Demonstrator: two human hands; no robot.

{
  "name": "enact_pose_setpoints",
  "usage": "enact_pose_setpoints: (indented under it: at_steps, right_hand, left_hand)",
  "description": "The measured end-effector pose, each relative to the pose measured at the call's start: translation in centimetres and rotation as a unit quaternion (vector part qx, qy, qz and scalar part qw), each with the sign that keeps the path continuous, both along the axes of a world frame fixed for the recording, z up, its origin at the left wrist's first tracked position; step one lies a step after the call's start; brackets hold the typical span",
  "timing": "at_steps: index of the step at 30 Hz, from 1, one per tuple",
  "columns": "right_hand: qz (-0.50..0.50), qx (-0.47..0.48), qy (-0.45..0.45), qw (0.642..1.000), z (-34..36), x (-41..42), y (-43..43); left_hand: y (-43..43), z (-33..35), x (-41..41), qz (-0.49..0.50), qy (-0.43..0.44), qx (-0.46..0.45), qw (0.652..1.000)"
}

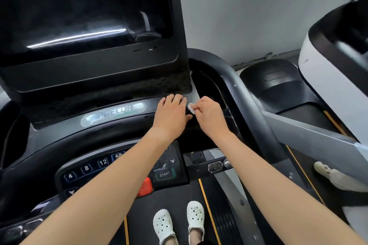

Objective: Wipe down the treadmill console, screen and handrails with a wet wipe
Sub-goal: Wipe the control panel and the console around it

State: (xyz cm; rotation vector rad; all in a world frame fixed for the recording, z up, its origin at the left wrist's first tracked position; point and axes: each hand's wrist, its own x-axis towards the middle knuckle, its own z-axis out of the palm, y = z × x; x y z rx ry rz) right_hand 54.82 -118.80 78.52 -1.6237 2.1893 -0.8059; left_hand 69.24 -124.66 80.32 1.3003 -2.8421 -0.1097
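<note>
You are standing in a gym: a treadmill console (49,139) with screen (79,6) and START key (164,174) is facing you, a second treadmill (278,85) standing alongside.

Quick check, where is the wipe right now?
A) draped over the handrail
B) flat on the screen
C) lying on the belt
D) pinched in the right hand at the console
D: the right hand pinches the small white wipe at the console, beside the left hand.

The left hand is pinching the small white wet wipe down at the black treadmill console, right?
Not quite: the head view shows the right hand pinching the small white wet wipe at the black treadmill console; the left hand rests flat beside it.
</note>
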Motion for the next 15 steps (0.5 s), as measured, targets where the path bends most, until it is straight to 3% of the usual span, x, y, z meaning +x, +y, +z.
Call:
enact_pose_setpoints:
  at_steps: [5, 9, 15]
  right_hand:
    - [-0.062, -0.010, -0.019, 0.998, 0.0, -0.2, -1.8]
    - [-0.052, -0.006, -0.008, 0.999, -0.4, -0.6, 0.0]
    - [-0.182, -0.019, 0.021, 0.983, -1.0, -4.4, 4.7]
  left_hand:
    - [0.0, -0.1, 0.2, 0.000, 0.020, -0.001, 1.000]
    - [0.6, -0.1, -0.6, 0.011, 0.013, -0.008, 1.000]
    - [2.3, -0.2, -3.7, -0.106, 0.058, 0.016, 0.993]
